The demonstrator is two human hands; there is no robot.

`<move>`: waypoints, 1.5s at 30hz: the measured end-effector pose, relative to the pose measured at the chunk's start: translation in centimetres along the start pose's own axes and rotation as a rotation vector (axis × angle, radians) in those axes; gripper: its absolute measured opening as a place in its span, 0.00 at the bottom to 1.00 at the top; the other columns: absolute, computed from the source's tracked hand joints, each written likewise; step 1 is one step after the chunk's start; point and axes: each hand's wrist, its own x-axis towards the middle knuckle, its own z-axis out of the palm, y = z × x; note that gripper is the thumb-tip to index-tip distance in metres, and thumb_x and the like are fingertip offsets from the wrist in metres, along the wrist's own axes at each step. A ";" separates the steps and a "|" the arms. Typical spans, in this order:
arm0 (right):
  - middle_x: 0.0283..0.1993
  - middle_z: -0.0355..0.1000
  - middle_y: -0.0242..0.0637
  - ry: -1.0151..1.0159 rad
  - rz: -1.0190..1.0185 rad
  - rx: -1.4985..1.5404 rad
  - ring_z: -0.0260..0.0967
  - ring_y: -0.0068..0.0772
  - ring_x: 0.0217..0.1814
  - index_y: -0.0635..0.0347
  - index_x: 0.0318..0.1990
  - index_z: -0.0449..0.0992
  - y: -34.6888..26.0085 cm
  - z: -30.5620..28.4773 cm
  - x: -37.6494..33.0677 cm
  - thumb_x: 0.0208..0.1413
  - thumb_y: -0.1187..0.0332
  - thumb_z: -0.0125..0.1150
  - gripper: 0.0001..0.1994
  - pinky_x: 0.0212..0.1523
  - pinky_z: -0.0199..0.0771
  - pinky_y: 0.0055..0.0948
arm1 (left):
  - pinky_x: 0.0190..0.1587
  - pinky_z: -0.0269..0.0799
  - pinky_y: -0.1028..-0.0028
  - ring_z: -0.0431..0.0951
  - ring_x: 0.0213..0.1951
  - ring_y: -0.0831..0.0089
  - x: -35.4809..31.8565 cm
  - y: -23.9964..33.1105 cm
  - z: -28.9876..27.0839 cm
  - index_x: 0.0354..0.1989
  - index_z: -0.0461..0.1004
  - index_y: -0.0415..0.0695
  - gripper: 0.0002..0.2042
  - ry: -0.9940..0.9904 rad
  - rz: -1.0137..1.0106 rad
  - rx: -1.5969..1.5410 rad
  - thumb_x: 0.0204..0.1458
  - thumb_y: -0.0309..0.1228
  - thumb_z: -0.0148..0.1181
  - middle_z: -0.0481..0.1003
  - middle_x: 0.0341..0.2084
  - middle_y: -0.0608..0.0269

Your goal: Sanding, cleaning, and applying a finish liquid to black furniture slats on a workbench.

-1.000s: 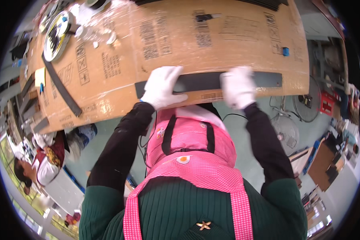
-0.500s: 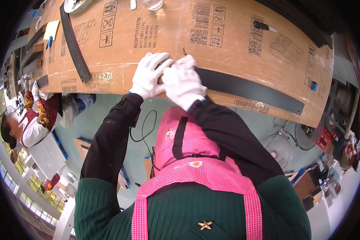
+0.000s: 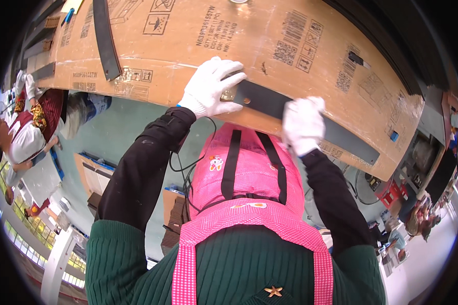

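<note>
A long flat dark grey strip (image 3: 264,100) lies along the near edge of the brown cardboard (image 3: 163,86), with a small round brownish spot near its left end. My white-gloved left hand (image 3: 211,89) rests at that end, fingers stretched and thumb apart. A shiny patch shows between thumb and fingers; I cannot tell what it is. Further right, my white-gloved right hand (image 3: 304,124) is closed over the strip's middle, knuckles up. Whatever it may hold is hidden under the glove.
Another dark strip (image 3: 106,43) lies to the left on the cardboard. A small black object with a pale end (image 3: 359,60) and a blue block (image 3: 394,136) lie to the right. Long dark pieces (image 3: 387,38) line the far right edge. A co-worker (image 3: 33,127) stands at left.
My right hand has moved right along the strip, away from my left hand. My left hand's fingers have spread, and the strip's left end now shows. The view has shifted.
</note>
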 end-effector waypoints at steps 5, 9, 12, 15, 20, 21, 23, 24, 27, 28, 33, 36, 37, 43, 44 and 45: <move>0.37 0.75 0.45 -0.023 0.049 0.239 0.75 0.50 0.50 0.58 0.39 0.77 -9.2 1.7 6.8 0.64 0.60 0.53 0.11 0.56 0.75 0.47 | 0.71 0.63 0.52 0.71 0.66 0.53 0.8 -0.1 0.5 0.61 0.75 0.47 0.37 0.047 0.072 0.066 0.40 0.47 0.78 0.73 0.64 0.57; 0.43 0.79 0.44 -0.027 -0.175 0.311 0.76 0.48 0.55 0.58 0.42 0.79 -7.7 1.1 6.3 0.66 0.59 0.52 0.14 0.56 0.76 0.45 | 0.71 0.63 0.52 0.71 0.66 0.53 0.5 -0.6 1.1 0.60 0.75 0.46 0.36 0.067 0.069 0.036 0.41 0.46 0.78 0.73 0.64 0.57; 0.36 0.77 0.42 -0.189 0.035 0.093 0.75 0.43 0.49 0.56 0.28 0.79 -3.0 -0.2 1.9 0.61 0.64 0.51 0.13 0.53 0.75 0.40 | 0.71 0.63 0.52 0.71 0.65 0.53 -0.3 -0.4 0.0 0.59 0.75 0.45 0.35 0.062 0.048 -0.009 0.40 0.45 0.78 0.73 0.63 0.56; 0.38 0.76 0.41 0.082 0.486 0.523 0.74 0.42 0.49 0.55 0.32 0.77 1.2 1.5 -0.6 0.62 0.62 0.52 0.10 0.57 0.70 0.41 | 0.71 0.63 0.52 0.71 0.66 0.53 0.2 -0.1 0.0 0.61 0.74 0.47 0.38 0.039 0.049 -0.025 0.38 0.45 0.79 0.73 0.63 0.57; 0.43 0.79 0.48 -0.084 0.218 0.286 0.77 0.50 0.55 0.57 0.41 0.78 -6.9 0.8 8.2 0.69 0.59 0.49 0.14 0.59 0.74 0.48 | 0.72 0.63 0.52 0.71 0.66 0.53 0.6 -0.3 0.5 0.61 0.74 0.45 0.39 0.099 0.072 -0.051 0.38 0.45 0.80 0.73 0.63 0.56; 0.42 0.79 0.48 -0.067 0.186 0.280 0.76 0.52 0.56 0.57 0.41 0.78 -8.1 1.0 9.0 0.69 0.58 0.49 0.14 0.60 0.74 0.49 | 0.72 0.63 0.52 0.71 0.66 0.53 0.6 -0.4 0.6 0.61 0.74 0.45 0.39 0.099 0.069 -0.046 0.38 0.45 0.80 0.73 0.63 0.56; 0.41 0.79 0.47 -0.049 0.159 0.268 0.75 0.54 0.57 0.57 0.42 0.78 -8.5 1.1 8.7 0.69 0.58 0.49 0.14 0.61 0.73 0.49 | 0.72 0.62 0.52 0.71 0.66 0.53 0.6 -0.6 0.9 0.62 0.73 0.44 0.40 0.111 0.060 -0.028 0.38 0.45 0.80 0.73 0.64 0.56; 0.43 0.78 0.47 0.008 0.004 0.218 0.74 0.55 0.57 0.56 0.43 0.78 -7.9 1.1 7.6 0.69 0.58 0.49 0.14 0.61 0.72 0.49 | 0.72 0.62 0.52 0.71 0.66 0.53 0.4 -0.7 0.9 0.62 0.73 0.44 0.40 0.104 0.045 -0.023 0.38 0.45 0.80 0.73 0.64 0.56; 0.45 0.78 0.44 -0.472 -0.253 -0.219 0.74 0.56 0.55 0.54 0.41 0.79 -6.9 -3.1 5.8 0.68 0.59 0.49 0.13 0.60 0.70 0.45 | 0.72 0.62 0.52 0.71 0.66 0.53 -0.9 -0.7 0.6 0.62 0.73 0.43 0.39 0.087 0.014 -0.058 0.40 0.45 0.79 0.73 0.63 0.55; 0.44 0.78 0.43 -0.547 -0.119 -0.257 0.75 0.53 0.54 0.54 0.40 0.79 -6.0 -3.7 4.8 0.67 0.60 0.48 0.13 0.59 0.71 0.45 | 0.72 0.62 0.52 0.71 0.66 0.53 -0.9 -0.7 0.4 0.62 0.73 0.43 0.39 0.091 0.006 -0.056 0.40 0.45 0.79 0.73 0.63 0.55; 0.40 0.78 0.45 -0.235 0.031 0.161 0.78 0.49 0.48 0.54 0.39 0.79 -6.6 -0.7 4.3 0.68 0.58 0.49 0.13 0.56 0.74 0.46 | 0.73 0.61 0.51 0.71 0.66 0.53 0.0 -0.3 0.4 0.62 0.73 0.43 0.39 0.068 0.064 0.005 0.40 0.46 0.79 0.73 0.63 0.55; 0.41 0.78 0.46 -0.093 -0.027 0.234 0.77 0.51 0.50 0.54 0.40 0.80 -8.9 0.6 5.9 0.67 0.58 0.51 0.13 0.57 0.74 0.45 | 0.73 0.60 0.50 0.71 0.66 0.53 0.4 -0.6 0.7 0.62 0.72 0.42 0.38 0.105 0.082 -0.042 0.41 0.44 0.78 0.73 0.63 0.54; 0.46 0.77 0.48 -0.161 -0.050 0.300 0.75 0.51 0.54 0.55 0.41 0.80 -8.2 0.2 5.4 0.67 0.59 0.53 0.12 0.58 0.74 0.44 | 0.73 0.60 0.50 0.71 0.66 0.53 0.3 -0.6 0.8 0.62 0.72 0.42 0.38 0.105 0.084 -0.044 0.41 0.44 0.78 0.73 0.63 0.54; 0.46 0.79 0.48 -0.248 -0.067 0.160 0.78 0.50 0.52 0.55 0.45 0.80 -8.0 -0.5 5.4 0.66 0.59 0.54 0.13 0.52 0.78 0.47 | 0.74 0.59 0.49 0.70 0.67 0.52 -0.1 -0.6 0.7 0.63 0.72 0.42 0.36 0.040 0.057 -0.070 0.44 0.42 0.74 0.72 0.64 0.52; 0.47 0.79 0.49 -0.383 -0.121 0.061 0.78 0.50 0.52 0.56 0.46 0.81 -8.8 -0.7 6.6 0.66 0.59 0.54 0.13 0.51 0.79 0.47 | 0.74 0.59 0.49 0.70 0.68 0.51 0.4 -1.0 0.8 0.64 0.71 0.42 0.36 0.046 0.090 -0.057 0.44 0.42 0.73 0.72 0.65 0.52; 0.47 0.79 0.49 -0.296 -0.113 0.140 0.78 0.50 0.54 0.56 0.45 0.80 -9.5 1.0 7.4 0.66 0.58 0.54 0.13 0.52 0.78 0.47 | 0.74 0.59 0.49 0.70 0.68 0.51 0.8 -1.2 1.2 0.64 0.71 0.41 0.36 0.050 0.121 -0.043 0.44 0.42 0.73 0.72 0.65 0.52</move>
